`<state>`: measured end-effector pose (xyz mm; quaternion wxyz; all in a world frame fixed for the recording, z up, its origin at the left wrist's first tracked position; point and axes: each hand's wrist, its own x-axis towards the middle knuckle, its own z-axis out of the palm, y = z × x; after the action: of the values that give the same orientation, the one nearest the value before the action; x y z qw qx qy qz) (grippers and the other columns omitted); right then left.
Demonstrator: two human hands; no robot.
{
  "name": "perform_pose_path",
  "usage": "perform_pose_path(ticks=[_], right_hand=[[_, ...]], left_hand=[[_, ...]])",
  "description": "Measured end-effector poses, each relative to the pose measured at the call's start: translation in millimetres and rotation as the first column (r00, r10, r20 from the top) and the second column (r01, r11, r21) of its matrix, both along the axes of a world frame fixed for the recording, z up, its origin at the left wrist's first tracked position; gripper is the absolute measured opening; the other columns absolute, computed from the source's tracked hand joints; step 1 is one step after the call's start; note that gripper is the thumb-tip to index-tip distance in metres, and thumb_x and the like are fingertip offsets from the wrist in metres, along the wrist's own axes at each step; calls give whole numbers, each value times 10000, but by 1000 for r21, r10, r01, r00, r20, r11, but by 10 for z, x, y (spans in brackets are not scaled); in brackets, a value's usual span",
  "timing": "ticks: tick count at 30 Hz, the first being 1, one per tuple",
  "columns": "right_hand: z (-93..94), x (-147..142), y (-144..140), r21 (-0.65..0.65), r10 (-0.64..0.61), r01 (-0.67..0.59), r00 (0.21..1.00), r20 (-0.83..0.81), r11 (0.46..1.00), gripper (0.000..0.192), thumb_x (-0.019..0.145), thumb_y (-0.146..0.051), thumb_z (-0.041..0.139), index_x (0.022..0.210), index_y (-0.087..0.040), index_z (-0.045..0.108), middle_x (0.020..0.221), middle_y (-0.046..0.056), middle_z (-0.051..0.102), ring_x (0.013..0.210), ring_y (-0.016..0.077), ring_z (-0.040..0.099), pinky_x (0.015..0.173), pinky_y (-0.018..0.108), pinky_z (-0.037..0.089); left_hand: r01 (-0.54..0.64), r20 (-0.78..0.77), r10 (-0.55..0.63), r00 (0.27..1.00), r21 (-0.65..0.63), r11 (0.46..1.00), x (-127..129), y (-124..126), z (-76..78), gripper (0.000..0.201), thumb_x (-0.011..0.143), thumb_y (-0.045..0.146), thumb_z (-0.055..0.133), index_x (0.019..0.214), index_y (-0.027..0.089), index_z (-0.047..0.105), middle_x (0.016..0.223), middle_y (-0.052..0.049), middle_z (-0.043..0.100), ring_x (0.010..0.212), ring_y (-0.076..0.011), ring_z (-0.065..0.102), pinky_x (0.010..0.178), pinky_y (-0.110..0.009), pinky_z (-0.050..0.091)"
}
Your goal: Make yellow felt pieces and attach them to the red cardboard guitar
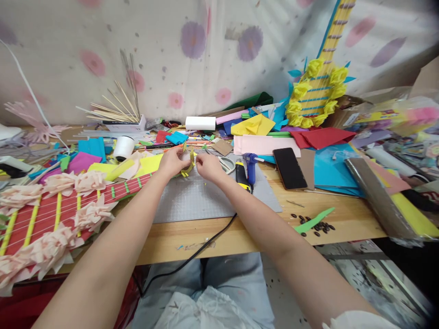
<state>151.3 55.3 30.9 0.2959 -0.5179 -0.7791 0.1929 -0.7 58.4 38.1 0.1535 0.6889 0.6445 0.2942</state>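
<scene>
My left hand (pixel 173 162) and my right hand (pixel 208 166) meet over a grey cutting mat (pixel 195 201) on the wooden table (pixel 346 214). Both pinch a small yellow paper strip (pixel 189 162) that curls between the fingertips. A red paper guitar (pixel 51 214) with yellow bars and pink paper flowers lies just left of my left forearm. A blue and yellow glue gun (pixel 247 168) stands right of my right hand, its black cord running off the table's front edge.
A black phone (pixel 290 168) lies face up at right. Scissors (pixel 227 164), a white roll (pixel 123 147), wooden sticks (pixel 113 109), coloured paper sheets, a green paper scrap (pixel 313 221) with dark seeds and a yellow-flowered guitar (pixel 317 91) against the wall crowd the table.
</scene>
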Motion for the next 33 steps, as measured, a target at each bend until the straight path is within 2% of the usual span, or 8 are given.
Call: perform_pose_path(ticks=[2,4,7,9,15,21,28,33], right_hand=[[5,-24,-23,53,-6,4,999,38,999,116,707,-147,451,672,-165,561,777,61,612,781,183,542,707,287,384],[26,-43,-10,-113,-20,11,997,-76,993,92,687,-136,468,630,-168,533,704,38,588,720,158,532,671,263,389],[74,-51,65,-490,-110,-77,933,-342,868,109,661,-107,472,572,-169,475,572,0,518,561,106,478,570,223,382],[98,-40,119,-580,-153,-127,900,-409,805,125,655,-92,469,557,-169,456,540,-9,497,510,90,450,535,212,374],[96,8,115,-213,15,-13,1000,6,977,77,667,-142,507,644,-172,574,679,33,607,663,151,535,609,247,372],[67,-14,14,40,3,-13,968,252,999,189,752,-172,428,782,-175,614,846,82,649,777,193,559,667,265,369],[17,0,69,-161,13,-19,999,-40,987,83,679,-151,489,661,-173,567,658,2,587,639,124,504,599,225,358],[-25,-6,133,-453,-81,-123,911,-405,883,94,647,-113,469,572,-170,477,470,-46,424,457,83,399,494,210,345]], left_hand=[[5,-2,-5,1000,3,1000,-4,-3,2,418,601,332,608,992,187,628,998,-44,669,858,-190,615,780,-269,455],[3,-3,-3,1000,0,1000,-5,-7,5,418,600,325,606,995,186,623,1001,-43,668,861,-185,613,778,-264,453],[9,-1,-9,1000,-2,1000,-2,-3,-3,425,595,319,610,1000,191,620,1008,-38,666,873,-184,610,787,-259,451],[2,-2,-2,1000,-6,1000,-1,9,-17,436,588,326,618,1003,195,620,1017,-40,664,877,-189,610,794,-262,452],[0,-10,0,1000,-2,1000,1,30,-31,437,599,349,621,1009,196,617,1031,-48,660,885,-194,611,793,-267,452],[-16,-13,16,1000,-5,1000,-5,8,2,419,599,337,616,991,190,622,1001,-45,669,874,-193,613,775,-257,454],[-14,32,14,999,-3,1000,1,-11,10,394,589,309,617,968,201,626,981,-28,674,873,-190,614,764,-250,461],[-18,2,18,1000,-21,1000,15,-6,9,434,582,325,625,996,192,617,1034,-43,659,910,-204,605,798,-267,455]])
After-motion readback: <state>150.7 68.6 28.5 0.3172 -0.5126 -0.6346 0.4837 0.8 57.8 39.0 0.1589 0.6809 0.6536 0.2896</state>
